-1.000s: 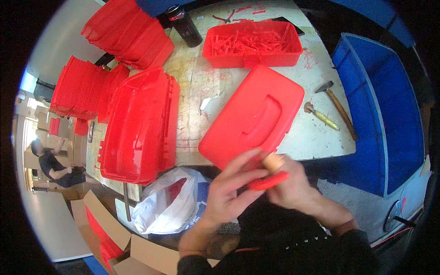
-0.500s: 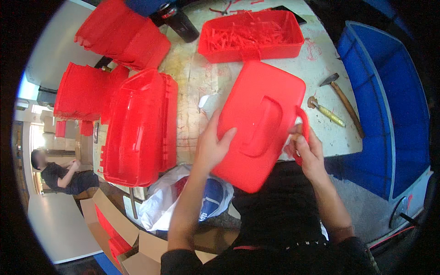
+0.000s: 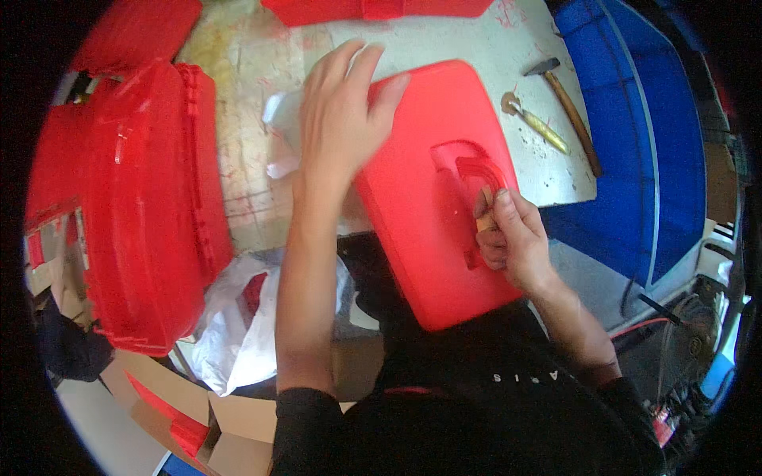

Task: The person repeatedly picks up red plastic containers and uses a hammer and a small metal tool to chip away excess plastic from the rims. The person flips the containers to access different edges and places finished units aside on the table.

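Note:
A red plastic lid (image 3: 432, 198) with a moulded recess is tilted in front of me, over the table's near edge. My right hand (image 3: 516, 238) is closed round a red handle (image 3: 479, 168) at that recess. The curved upper end of the handle shows above my fingers; the rest is hidden. My left hand (image 3: 341, 115) is open, fingers stretched, at the lid's upper left edge. I cannot tell whether it touches the lid.
Right of the lid lie a hammer (image 3: 573, 115) and a yellow-handled tool (image 3: 544, 133). A blue bin (image 3: 599, 135) stands beyond them. Red cases (image 3: 143, 206) are at left, a white plastic bag (image 3: 238, 325) and an open carton (image 3: 238, 420) below. A red tray (image 3: 373, 9) is at the top edge.
My left hand has moved up from the lid's left side, fingers now extended. My right hand has brought the handle from beside the lid over its recess. The view has shifted.

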Tool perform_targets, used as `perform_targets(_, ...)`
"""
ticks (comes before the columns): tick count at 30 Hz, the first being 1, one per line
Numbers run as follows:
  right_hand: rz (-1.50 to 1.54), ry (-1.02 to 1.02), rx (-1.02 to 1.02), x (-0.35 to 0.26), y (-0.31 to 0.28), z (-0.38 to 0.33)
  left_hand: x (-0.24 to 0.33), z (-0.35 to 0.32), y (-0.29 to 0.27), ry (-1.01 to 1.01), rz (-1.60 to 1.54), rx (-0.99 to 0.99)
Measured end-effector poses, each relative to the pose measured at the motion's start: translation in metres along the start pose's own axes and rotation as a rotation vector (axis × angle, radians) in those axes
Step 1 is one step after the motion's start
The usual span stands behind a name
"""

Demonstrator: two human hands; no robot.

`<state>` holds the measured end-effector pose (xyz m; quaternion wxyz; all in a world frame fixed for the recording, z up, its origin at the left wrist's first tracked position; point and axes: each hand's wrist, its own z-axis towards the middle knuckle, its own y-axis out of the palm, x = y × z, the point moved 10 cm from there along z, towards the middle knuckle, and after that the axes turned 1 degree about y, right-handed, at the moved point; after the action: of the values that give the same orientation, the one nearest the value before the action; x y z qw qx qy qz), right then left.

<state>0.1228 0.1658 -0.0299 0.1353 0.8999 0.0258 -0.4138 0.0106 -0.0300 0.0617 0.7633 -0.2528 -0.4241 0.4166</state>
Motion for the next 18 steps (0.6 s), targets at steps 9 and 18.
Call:
perform_targets(9,-0.343,-0.128,0.102,-0.002,0.019,-0.001,-0.040,-0.016,0.066,-0.281,-0.103,-0.256)
perform_targets(18,-0.262,-0.130,0.225,-0.005,-0.006,0.007,-0.043,-0.021,0.064,-0.257,-0.118,-0.241)
